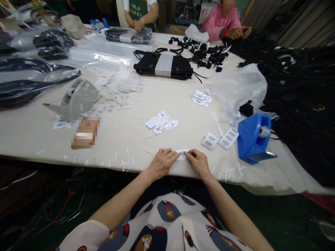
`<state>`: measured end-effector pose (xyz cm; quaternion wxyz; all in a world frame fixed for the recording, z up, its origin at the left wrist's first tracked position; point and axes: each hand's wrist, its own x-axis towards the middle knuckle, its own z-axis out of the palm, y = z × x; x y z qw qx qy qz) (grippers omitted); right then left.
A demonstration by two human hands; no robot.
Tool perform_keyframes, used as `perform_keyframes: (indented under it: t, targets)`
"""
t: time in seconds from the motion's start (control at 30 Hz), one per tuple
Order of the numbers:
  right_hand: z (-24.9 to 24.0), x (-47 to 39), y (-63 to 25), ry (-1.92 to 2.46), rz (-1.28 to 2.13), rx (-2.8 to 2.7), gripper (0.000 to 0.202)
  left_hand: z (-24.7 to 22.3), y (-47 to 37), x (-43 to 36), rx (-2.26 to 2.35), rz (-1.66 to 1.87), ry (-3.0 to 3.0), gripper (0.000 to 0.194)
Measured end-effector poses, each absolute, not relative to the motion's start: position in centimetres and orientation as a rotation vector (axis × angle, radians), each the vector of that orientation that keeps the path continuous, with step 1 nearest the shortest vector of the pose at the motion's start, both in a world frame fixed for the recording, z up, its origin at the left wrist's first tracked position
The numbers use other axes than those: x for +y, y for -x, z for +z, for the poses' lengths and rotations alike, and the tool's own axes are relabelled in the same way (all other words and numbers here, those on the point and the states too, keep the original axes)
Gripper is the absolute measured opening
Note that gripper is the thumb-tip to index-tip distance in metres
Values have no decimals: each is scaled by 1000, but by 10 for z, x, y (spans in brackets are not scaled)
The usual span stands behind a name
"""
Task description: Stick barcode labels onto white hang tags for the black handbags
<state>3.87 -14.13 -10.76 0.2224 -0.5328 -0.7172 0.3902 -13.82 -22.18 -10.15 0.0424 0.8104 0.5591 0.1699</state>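
Observation:
Close to the table's front edge lies a white hang tag [182, 156] bearing a barcode, its string trailing off to the left. The fingers of my left hand [161, 163] are closed over the tag's left end and press it down. At the other end, my right hand [199, 162] pinches the tag's right edge near the barcode. A small pile of white hang tags [162, 122] with strings lies just beyond my hands. To the right are barcode sticker strips [228, 138] beside a blue tape dispenser [251, 139].
A grey tape dispenser [77, 99] stands left, near scattered barcode labels [117, 94]. A black bag [149, 63] with a white band lies farther back. Black goods [300, 94] are heaped right, plastic-wrapped ones [31, 82] left. Two people [140, 15] work across the table [125, 125].

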Motion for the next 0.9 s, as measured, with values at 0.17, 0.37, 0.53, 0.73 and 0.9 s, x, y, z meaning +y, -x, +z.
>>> perform_keyframes:
  t: [0.17, 0.37, 0.53, 0.73, 0.9]
  targets:
    - [-108, -158, -39, 1266, 786, -2074, 19, -101, 136, -220, 1737, 509, -2417, 33]
    - [-114, -167, -43, 915, 515, -2182, 13, -107, 135, -221, 1776, 541, -2395, 34]
    - [-120, -168, -46, 813, 558, -2104, 12, -108, 135, -222, 1800, 568, -2379, 44]
    - [-103, -166, -51, 1047, 900, -1865, 11, -105, 135, -221, 1783, 630, -2280, 42]
    - [-75, -146, -60, 1140, 1385, -1841, 20, -91, 144, -212, 1649, 828, -1945, 36]
